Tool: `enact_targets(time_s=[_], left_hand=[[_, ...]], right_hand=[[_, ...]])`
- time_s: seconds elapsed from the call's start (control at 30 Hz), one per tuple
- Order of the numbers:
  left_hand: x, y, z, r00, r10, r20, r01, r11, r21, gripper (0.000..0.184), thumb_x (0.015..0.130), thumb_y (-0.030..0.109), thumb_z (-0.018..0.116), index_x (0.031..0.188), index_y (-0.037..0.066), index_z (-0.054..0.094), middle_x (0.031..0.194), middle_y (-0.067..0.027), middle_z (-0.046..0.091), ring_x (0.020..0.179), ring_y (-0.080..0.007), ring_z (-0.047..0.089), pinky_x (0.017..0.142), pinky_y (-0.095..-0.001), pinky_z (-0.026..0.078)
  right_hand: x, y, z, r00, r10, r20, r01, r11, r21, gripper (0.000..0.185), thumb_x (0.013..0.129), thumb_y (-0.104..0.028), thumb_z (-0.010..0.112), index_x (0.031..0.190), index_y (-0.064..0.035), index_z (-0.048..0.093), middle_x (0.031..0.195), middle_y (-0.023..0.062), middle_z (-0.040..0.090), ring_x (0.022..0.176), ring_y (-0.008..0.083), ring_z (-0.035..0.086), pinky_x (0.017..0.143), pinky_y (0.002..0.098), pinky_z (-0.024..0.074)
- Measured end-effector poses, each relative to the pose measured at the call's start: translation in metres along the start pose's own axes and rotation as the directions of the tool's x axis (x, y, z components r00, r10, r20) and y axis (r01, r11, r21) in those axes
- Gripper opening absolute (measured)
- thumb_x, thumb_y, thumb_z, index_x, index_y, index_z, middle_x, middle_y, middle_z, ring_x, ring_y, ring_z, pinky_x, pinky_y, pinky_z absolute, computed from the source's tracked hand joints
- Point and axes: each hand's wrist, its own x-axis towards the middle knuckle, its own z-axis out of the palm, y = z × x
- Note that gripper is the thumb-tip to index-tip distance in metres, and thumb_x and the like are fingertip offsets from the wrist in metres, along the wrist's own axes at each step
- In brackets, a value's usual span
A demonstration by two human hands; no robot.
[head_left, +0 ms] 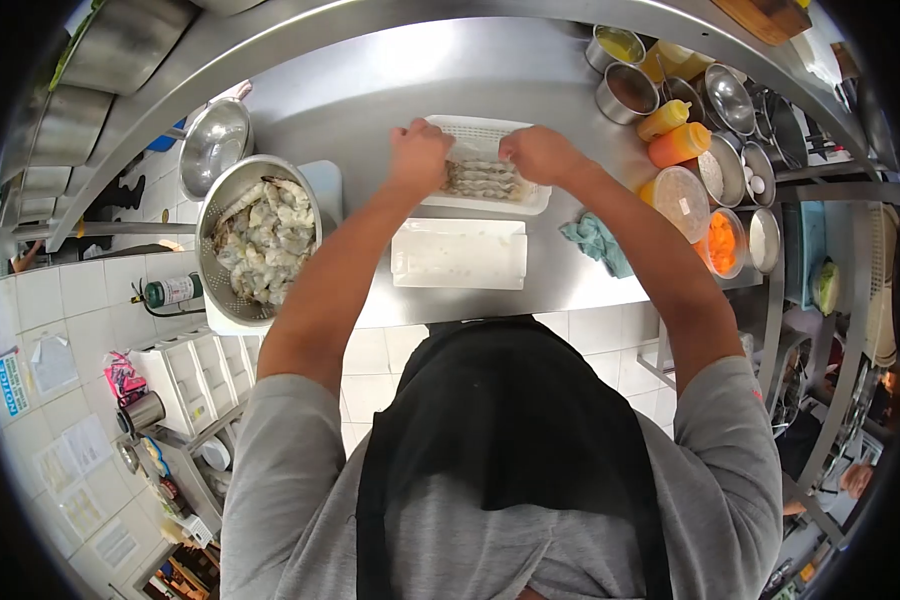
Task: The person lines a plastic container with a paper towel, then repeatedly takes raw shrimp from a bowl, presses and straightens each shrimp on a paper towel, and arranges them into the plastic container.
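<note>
Several peeled-looking shrimp point(480, 181) lie side by side in rows in a white perforated tray point(522, 207) on the steel counter. My left hand point(420, 156) is over the tray's left end, its fingers curled together by the shrimp. At the right end, my right hand point(544, 157) is closed too, with thumb and fingers pinched. What either hand grips is too small to make out. Nearer to me lies a shallow white rectangular tray point(459, 254) with wet spots. To the left, a large steel colander point(208, 222) holds a heap of raw shrimp point(265, 242).
A steel bowl point(216, 148) stands behind the colander. A crumpled teal cloth point(598, 243) lies under my right forearm. Squeeze bottles point(680, 145), steel pots point(627, 92) and tubs, one with orange pieces point(722, 242), crowd the right side. A steel rail point(450, 12) runs along the back.
</note>
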Motion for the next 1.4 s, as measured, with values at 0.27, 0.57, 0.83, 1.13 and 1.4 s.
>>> enact_targets(time_s=[0.27, 0.57, 0.83, 1.13, 1.4], left_hand=[[-0.087, 0.039, -0.104, 0.962, -0.145, -0.232, 0.033, 0.905, -0.425, 0.033, 0.088, -0.005, 0.064, 0.115, 0.005, 0.08, 0.107, -0.0186, 0.078, 0.103, -0.0417, 0.07, 0.097, -0.05, 0.055], [-0.187, 0.07, -0.16, 0.964, -0.241, -0.116, 0.121, 0.78, -0.613, 0.026, 0.092, -0.001, 0.069, 0.113, 0.006, 0.082, 0.102, -0.0156, 0.078, 0.101, -0.0369, 0.07, 0.093, -0.048, 0.057], [-0.223, -0.027, -0.242, 0.724, -0.59, -0.358, 0.329, 0.752, -0.572, 0.027, 0.099, 0.008, 0.072, 0.124, 0.006, 0.082, 0.113, -0.015, 0.082, 0.097, -0.0222, 0.078, 0.079, -0.0342, 0.06], [-0.187, -0.144, -0.199, 0.824, -0.491, -0.283, 0.52, 0.853, 0.035, 0.033, 0.085, 0.008, 0.073, 0.116, 0.009, 0.083, 0.116, -0.0212, 0.078, 0.111, -0.0391, 0.072, 0.103, -0.0498, 0.057], [-0.164, -0.162, -0.184, 0.868, -0.496, 0.038, 0.454, 0.821, 0.346, 0.028, 0.087, 0.017, 0.073, 0.113, 0.012, 0.081, 0.12, -0.0156, 0.077, 0.124, -0.0379, 0.068, 0.104, -0.0511, 0.057]], right_hand=[[-0.002, -0.032, -0.004, 0.995, 0.049, -0.089, -0.034, 0.986, 0.164, 0.025, 0.1, -0.025, 0.064, 0.111, -0.0114, 0.082, 0.106, 0.0175, 0.079, 0.103, 0.0421, 0.073, 0.093, 0.0511, 0.0576], [-0.01, -0.073, 0.041, 0.992, 0.096, 0.078, -0.09, 0.993, -0.08, 0.109, 0.088, -0.087, 0.065, 0.157, -0.0032, 0.058, 0.148, 0.0279, 0.059, 0.14, 0.0479, 0.052, 0.119, 0.0554, 0.0457], [-0.013, -0.087, 0.032, 0.997, 0.072, 0.04, -0.065, 0.988, -0.142, 0.101, 0.095, -0.081, 0.063, 0.157, -0.0019, 0.057, 0.147, 0.0282, 0.059, 0.141, 0.0482, 0.052, 0.12, 0.056, 0.0448], [-0.038, -0.135, 0.015, 0.986, -0.026, -0.164, 0.057, 0.98, 0.191, 0.069, 0.105, -0.055, 0.067, 0.148, -0.0007, 0.066, 0.153, 0.0288, 0.059, 0.145, 0.0459, 0.053, 0.122, 0.0506, 0.0433], [-0.098, -0.143, 0.03, 0.996, 0.068, -0.065, -0.052, 0.975, 0.214, 0.06, 0.1, -0.046, 0.076, 0.141, -0.0023, 0.071, 0.152, 0.0268, 0.061, 0.144, 0.0434, 0.055, 0.121, 0.0479, 0.046]])
